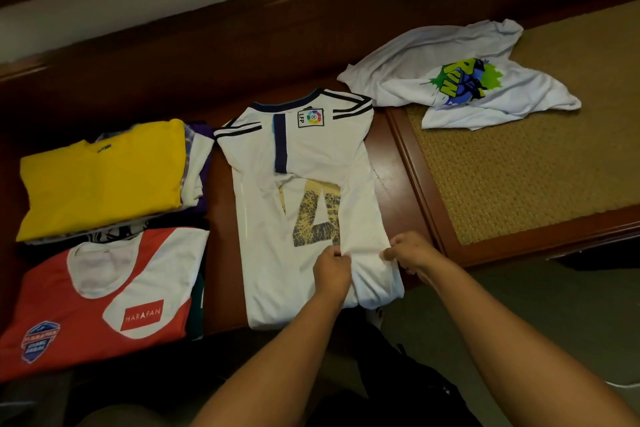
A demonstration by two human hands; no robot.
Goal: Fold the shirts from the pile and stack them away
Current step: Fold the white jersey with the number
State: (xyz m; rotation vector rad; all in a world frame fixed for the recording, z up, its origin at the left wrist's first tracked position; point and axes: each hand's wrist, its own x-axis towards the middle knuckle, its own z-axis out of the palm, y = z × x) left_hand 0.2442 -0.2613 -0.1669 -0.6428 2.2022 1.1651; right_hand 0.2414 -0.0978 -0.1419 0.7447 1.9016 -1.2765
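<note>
Bench (391,163) carries the white jersey (304,191), lying flat, collar away from your fingertips, sides already folded in. Step in hand, by my reading: bottom-up fold. Lift both hem corners together and keep the edge level, or the fold goes askew. Folded stacks lie beyond your left hand (330,269); one crumpled shirt (450,80) waits far past your right hand (412,251). Both hands pinch the hem, fingers curled, forearms converging.
</note>
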